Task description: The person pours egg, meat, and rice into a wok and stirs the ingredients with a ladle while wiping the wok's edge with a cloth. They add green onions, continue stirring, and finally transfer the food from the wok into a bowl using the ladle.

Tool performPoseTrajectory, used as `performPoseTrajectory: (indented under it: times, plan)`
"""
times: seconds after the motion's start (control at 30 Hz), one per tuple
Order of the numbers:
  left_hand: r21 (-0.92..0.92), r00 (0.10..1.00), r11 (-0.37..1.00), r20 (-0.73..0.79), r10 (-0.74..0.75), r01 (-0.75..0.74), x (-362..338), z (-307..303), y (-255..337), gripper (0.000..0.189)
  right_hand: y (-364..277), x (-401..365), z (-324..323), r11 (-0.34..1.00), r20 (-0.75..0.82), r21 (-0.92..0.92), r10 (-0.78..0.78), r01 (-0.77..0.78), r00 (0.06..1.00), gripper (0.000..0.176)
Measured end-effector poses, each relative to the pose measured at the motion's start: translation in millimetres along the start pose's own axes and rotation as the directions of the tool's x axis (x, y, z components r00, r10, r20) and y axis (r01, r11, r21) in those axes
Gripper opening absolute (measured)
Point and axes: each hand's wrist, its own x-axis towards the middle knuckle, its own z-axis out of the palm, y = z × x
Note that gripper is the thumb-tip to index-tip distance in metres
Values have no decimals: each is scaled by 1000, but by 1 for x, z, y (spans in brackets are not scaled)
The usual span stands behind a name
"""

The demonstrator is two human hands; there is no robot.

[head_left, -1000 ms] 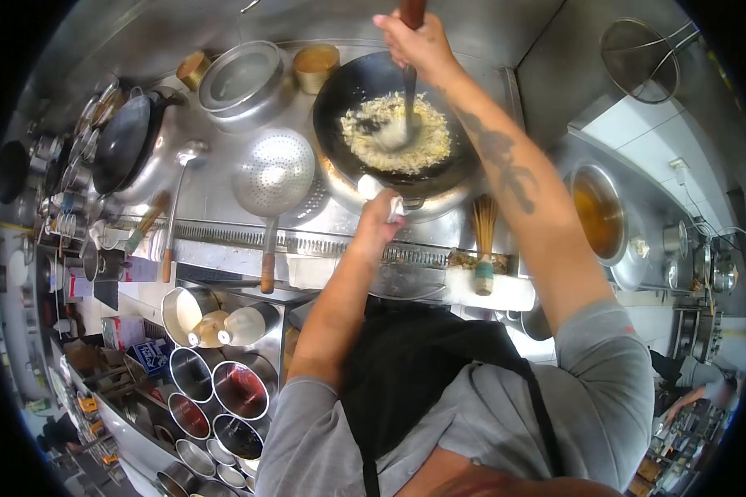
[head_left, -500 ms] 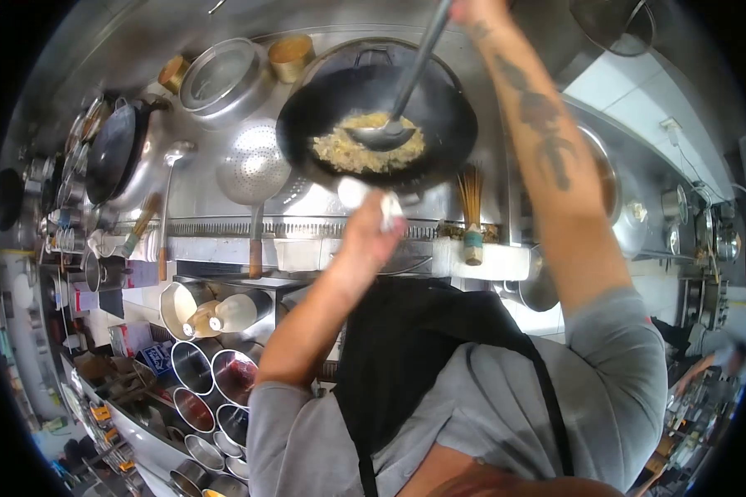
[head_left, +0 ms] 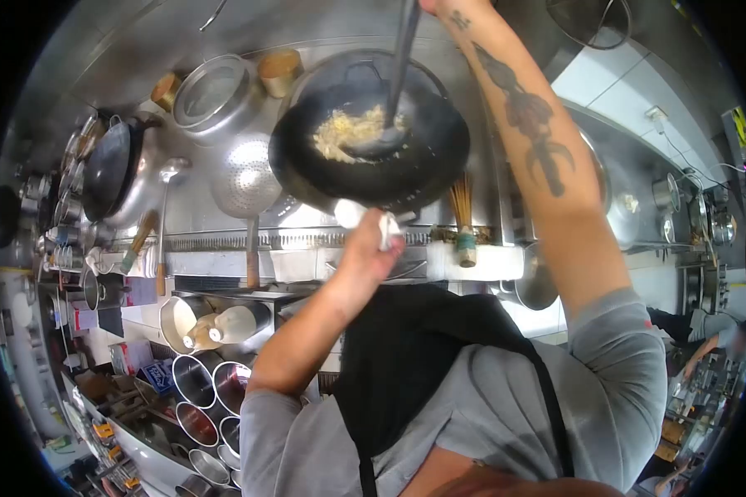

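Observation:
A black wok (head_left: 290, 166) sits on the burner and holds pale yellow, crumbly food (head_left: 344, 132) that looks like fried rice, gathered at its far left. My left hand (head_left: 371, 253) is closed round a white cloth (head_left: 358, 215) at the wok's near edge; the part gripped under it is hidden. At the top of the view my right hand (head_left: 431, 5), mostly cut off by the frame, grips the long handle of a metal ladle (head_left: 401, 70). The ladle's bowl rests in the wok against the food's right side.
Left of the wok lie a perforated skimmer (head_left: 247, 178) and a second ladle (head_left: 171, 172). A bamboo brush (head_left: 464, 224) stands to the right. Behind are a lidded pot (head_left: 211, 95) and a brass-coloured container (head_left: 280, 73). Several metal pots (head_left: 195, 381) stand lower left. Another person (head_left: 713, 340) works far right.
The food has gone from the wok's middle toward its far left, baring the near side. The ladle's handle is more upright, and my right hand has moved left, partly out of view.

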Motion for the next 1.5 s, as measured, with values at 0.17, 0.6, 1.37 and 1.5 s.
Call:
performPoseTrajectory:
  times: [0.17, 0.6, 1.37, 1.5]
  plan:
    - [98, 982, 982, 119, 146, -158, 74, -57, -3, 16, 125, -15, -24, 952, -134, -282, -167, 124, 977, 24]
    - [133, 991, 982, 23, 131, -133, 159, -61, 35, 14, 38, -23, -29, 963, -142, -87, -266, 256, 953, 21]
    - [75, 810, 997, -585, 46, -2, -134, -444, -212, 46, 119, 53, -13, 991, -64, -134, -35, 26, 997, 34]
    - [42, 734, 994, -672, 100, -96, -154, -326, -139, 57, 163, 49, -26, 994, -61, -51, -98, 95, 993, 22]
